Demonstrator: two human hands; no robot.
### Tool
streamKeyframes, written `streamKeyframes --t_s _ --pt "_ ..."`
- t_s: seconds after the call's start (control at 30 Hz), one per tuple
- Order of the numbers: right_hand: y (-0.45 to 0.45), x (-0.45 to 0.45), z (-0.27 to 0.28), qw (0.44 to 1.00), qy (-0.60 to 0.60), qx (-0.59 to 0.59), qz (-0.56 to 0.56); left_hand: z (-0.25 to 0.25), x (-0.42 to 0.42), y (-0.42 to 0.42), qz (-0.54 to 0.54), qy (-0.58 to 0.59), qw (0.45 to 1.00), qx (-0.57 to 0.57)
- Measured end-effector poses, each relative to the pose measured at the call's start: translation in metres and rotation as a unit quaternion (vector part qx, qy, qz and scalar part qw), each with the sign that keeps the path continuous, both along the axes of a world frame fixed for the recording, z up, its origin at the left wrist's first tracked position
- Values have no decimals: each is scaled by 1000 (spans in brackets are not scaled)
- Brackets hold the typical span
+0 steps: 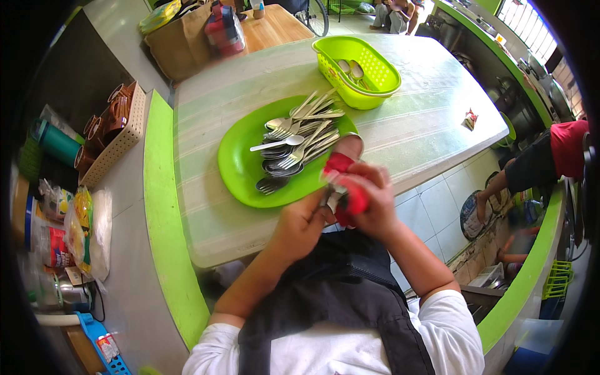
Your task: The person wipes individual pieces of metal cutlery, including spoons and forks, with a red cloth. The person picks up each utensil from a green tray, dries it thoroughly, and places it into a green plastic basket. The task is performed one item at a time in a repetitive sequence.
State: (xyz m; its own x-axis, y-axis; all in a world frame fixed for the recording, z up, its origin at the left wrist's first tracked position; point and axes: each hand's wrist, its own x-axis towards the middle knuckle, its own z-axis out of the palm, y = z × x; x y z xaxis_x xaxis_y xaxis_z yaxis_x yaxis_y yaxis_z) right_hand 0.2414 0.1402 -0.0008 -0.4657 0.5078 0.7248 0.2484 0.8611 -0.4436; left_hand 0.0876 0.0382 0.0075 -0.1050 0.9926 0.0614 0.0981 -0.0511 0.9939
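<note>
Close to my body, just off the table's near edge, my left hand (304,225) grips the handle end of a metal spoon (349,146). My right hand (375,201) holds a red cloth (341,164) wrapped about the same spoon, whose bowl points away from me. Some of the cloth and handle is blurred and covered by my fingers. Left of my hands, a green oval plastic tray (239,159) bears a heap of metal spoons and forks (300,136), with a white spoon (281,143) on top. Beyond it stands a lime-green perforated basket (356,91) with several spoons inside.
The table (206,229) carries a small crumpled wrapper (470,119) at the right. A perforated bin of brown mugs (117,136) and bagged food (84,234) stand on the left counter. Another person (539,150) is at the right, beyond the table. A wooden table (276,28) stands behind.
</note>
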Motion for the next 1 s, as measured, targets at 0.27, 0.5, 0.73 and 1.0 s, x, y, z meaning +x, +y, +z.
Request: streamKeyframes --t_s 0.27,0.5,0.73,1.0 --pt "-1 -13 -10 997 24 4 -69 -9 4 8 -19 181 979 95" --pt "28 -19 0 983 18 45 -175 0 4 0 -1 149 988 42" --pt "40 -14 -10 985 -21 55 -163 -11 -6 1 -29 153 987 26" --pt "-4 -10 7 857 334 -389 46 0 -7 4 117 -92 981 121"
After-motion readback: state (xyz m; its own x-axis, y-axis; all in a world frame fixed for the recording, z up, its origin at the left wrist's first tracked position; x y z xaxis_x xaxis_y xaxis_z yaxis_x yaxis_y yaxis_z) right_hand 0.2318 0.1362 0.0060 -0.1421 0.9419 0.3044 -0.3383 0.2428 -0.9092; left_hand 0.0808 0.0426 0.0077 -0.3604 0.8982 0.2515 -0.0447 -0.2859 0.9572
